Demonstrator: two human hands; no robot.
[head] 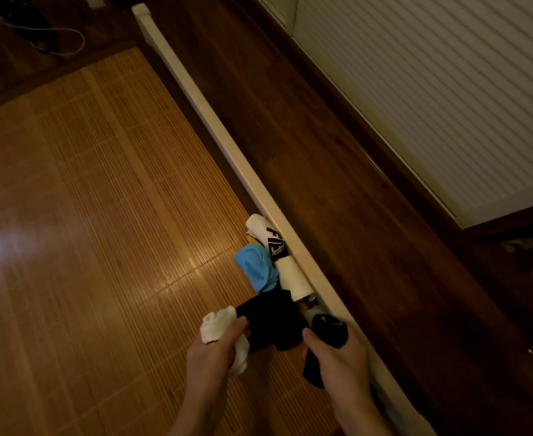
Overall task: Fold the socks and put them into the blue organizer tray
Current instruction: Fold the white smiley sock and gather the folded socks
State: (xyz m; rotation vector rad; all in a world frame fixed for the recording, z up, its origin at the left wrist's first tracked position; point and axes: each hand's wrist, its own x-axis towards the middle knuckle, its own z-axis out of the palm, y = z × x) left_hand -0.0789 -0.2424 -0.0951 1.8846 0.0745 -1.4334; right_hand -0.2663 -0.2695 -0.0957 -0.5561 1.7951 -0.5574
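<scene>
Two socks were already in my hands, and the rest lay in a small heap against the edge of the mat. Farthest left stretched the woven bamboo mat (101,231) I was working over, glossy under the light. My left hand (210,350) was closed around a soft white ankle sock with a yellow trim (224,328), bunched up in my grip. Just right of it a crumpled black sock (271,319) lay on the mat, and beyond that sat a light blue sock (255,269) touching a white sock with black lettering (274,247), which rested along the long white rail (215,121) bordering the mat. My right hand (337,357) was clamped on another black sock with a thin pale stripe (329,330), its tail hanging loose below my palm.

I judged all of these light, limp and not at all fragile; they would sag and unroll unless pinched at the cuff and toe together, so the cuff seemed the best place to take hold. To the right ran the dark wooden floor (322,184) and a white slatted panel (432,105). No blue organizer tray showed anywhere in my view, so I could not tell what it held.
</scene>
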